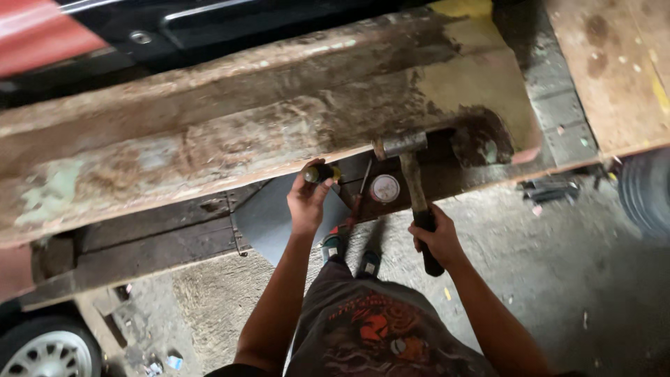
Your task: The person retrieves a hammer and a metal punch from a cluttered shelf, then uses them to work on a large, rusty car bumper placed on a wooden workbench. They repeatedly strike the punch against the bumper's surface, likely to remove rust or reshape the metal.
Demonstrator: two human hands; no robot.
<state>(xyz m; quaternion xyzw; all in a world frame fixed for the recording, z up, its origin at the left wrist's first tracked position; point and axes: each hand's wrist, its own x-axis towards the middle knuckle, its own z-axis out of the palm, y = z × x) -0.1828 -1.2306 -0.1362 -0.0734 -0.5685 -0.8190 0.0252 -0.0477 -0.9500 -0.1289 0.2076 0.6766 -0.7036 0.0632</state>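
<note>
A person in a dark printed shirt point(377, 335) stands over a stained concrete floor point(558, 279), both bare arms stretched forward toward a long, rust-streaked metal panel point(230, 132). The right hand point(438, 237) is closed around the dark grip of a hammer point(417, 199); its wooden handle rises away from the person, and the steel head sits crosswise right at the panel's lower edge, though whether it touches the metal cannot be told. Just to the left, the left hand point(307, 204) is clenched around a short dark tool with a yellow band point(321, 172), its tip pointed to the right and held close against the same lower edge. Between the two hands, lower down beneath the panel, a small round white gauge-like disc point(384, 188) and a thin rod show in the shadow, beside a grey curved sheet point(269, 220). The person's shoes point(352, 255) are visible beneath the hands. The panel runs across the frame from lower left to upper right, its surface flaking in brown, pale green and yellow patches. A worn wooden board point(614, 70) lies beyond it at upper right. A wheel with a light rim point(45, 352) shows at lower left and a dark tyre point(645, 192) at the right edge; a dark vehicle body point(209, 28) fills the top.
</note>
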